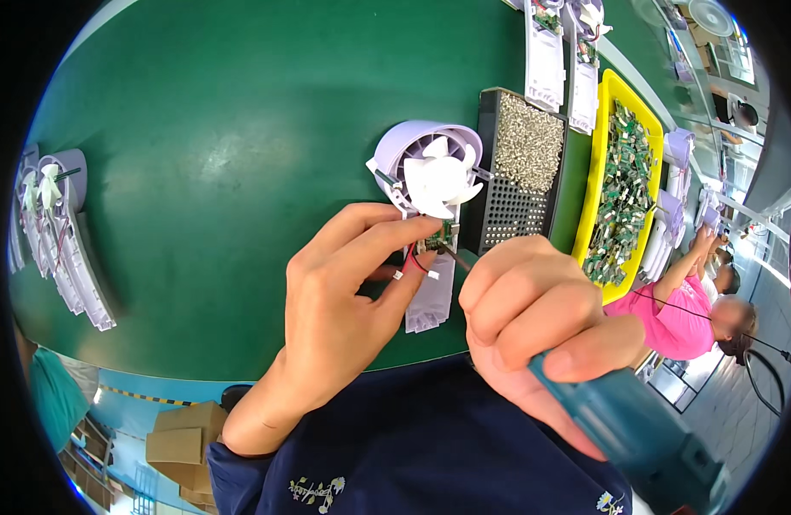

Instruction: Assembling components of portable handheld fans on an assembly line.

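I see a pale purple plastic fan body [430, 302] at the middle of the frame, its long side running up and down. Its small green circuit board [448, 233] is right at the left hand [340, 279], the nearer one, pinched between finger and thumb. At lower right, the right hand [541, 313] wraps round a teal power screwdriver [631, 433], tip pointing up-left at the board; I can't tell if they touch.

Left grip [337, 275] in a half-curl, right grip [537, 313] in a fist
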`<state>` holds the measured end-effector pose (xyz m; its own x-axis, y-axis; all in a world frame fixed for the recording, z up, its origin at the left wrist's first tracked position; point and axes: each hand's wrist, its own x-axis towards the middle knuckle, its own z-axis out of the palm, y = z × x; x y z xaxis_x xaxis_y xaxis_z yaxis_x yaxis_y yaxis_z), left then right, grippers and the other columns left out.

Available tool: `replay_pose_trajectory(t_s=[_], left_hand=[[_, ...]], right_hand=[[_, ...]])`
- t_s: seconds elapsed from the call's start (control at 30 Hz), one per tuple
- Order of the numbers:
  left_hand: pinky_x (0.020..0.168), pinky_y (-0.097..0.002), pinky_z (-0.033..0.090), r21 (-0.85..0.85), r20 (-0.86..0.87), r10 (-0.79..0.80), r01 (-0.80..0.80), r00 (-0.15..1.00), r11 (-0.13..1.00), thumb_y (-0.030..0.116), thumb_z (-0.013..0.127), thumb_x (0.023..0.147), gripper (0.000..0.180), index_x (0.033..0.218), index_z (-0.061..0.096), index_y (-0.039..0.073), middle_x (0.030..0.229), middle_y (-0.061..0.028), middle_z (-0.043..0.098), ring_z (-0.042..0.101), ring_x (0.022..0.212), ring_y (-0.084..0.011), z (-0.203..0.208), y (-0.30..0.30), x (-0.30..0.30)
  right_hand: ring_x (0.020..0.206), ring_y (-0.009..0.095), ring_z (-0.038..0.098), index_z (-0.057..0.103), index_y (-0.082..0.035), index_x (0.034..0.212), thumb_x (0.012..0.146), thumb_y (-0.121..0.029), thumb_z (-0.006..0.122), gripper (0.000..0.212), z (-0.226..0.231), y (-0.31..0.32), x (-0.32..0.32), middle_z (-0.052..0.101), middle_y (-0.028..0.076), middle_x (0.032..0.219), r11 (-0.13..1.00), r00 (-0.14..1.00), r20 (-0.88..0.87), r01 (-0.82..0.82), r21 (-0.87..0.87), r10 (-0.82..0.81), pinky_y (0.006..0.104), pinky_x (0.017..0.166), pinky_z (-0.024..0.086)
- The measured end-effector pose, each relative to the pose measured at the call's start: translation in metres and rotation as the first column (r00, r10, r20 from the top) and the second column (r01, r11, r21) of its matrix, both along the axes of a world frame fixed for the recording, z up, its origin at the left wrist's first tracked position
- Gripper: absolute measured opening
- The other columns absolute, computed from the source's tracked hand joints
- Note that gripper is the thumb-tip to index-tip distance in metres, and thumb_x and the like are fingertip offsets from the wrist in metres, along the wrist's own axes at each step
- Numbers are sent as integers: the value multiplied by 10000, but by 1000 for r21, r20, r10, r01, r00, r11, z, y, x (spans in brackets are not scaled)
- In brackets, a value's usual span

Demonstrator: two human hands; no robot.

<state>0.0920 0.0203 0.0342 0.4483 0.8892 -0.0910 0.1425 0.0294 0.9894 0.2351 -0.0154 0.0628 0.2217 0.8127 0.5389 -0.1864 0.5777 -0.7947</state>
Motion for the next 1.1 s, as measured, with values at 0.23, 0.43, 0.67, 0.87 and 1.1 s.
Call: replay_pose_trajectory(t_s=[0.23, 0.43, 0.67, 0.87, 1.1], left_hand=[[661, -276, 623, -66, 0, -9, 9, 1000, 998, -61, 733, 784, 300, 1064, 728, 46, 1008, -105, 651, 691, 792, -195, 2, -2, 2], [665, -274, 616, -72, 5, -12, 12, 1000, 997, -53, 727, 791, 296, 1071, 727, 43, 1017, -111, 657, 692, 799, -197, 2, -2, 0], [682, -246, 602, -53, 47, 0, 2, 999, 999, -68, 722, 804, 307, 1091, 726, 43, 1043, -100, 649, 685, 838, -149, -2, -4, 0], [726, -206, 578, -96, 297, 80, -53, 952, 994, -104, 705, 819, 313, 1118, 707, -12, 1097, -96, 623, 662, 931, -125, 2, -4, -5], [741, -213, 572, -46, 239, 41, -31, 970, 998, -152, 691, 792, 338, 1121, 675, -78, 1093, -122, 610, 648, 970, -155, 29, 3, -10]], right_hand=[[439, 168, 465, 478, -97, 995, 867, -710, 563, 632, -7, 1, 1, 522, 41, 650, 997, 998, 61, -14, 71, 9, 289, 381, 367], [453, 135, 422, 498, -89, 1019, 869, -740, 524, 669, 32, -6, 20, 516, 44, 701, 998, 977, -204, 64, 10, -61, 281, 387, 302], [450, 174, 466, 499, -66, 1063, 747, -919, 410, 913, -8, -28, 34, 589, 144, 795, 954, 900, -368, 142, -263, -236, 278, 408, 399], [424, 89, 453, 495, 2, 1101, 958, -109, 586, 203, -1, -29, 27, 660, 297, 1061, 793, 965, -15, 207, -573, -263, 214, 383, 361], [498, 47, 510, 549, 51, 1153, 876, -58, 735, 350, 5, -27, 21, 717, 153, 976, 619, 982, -149, -48, -784, -112, 186, 416, 379]])
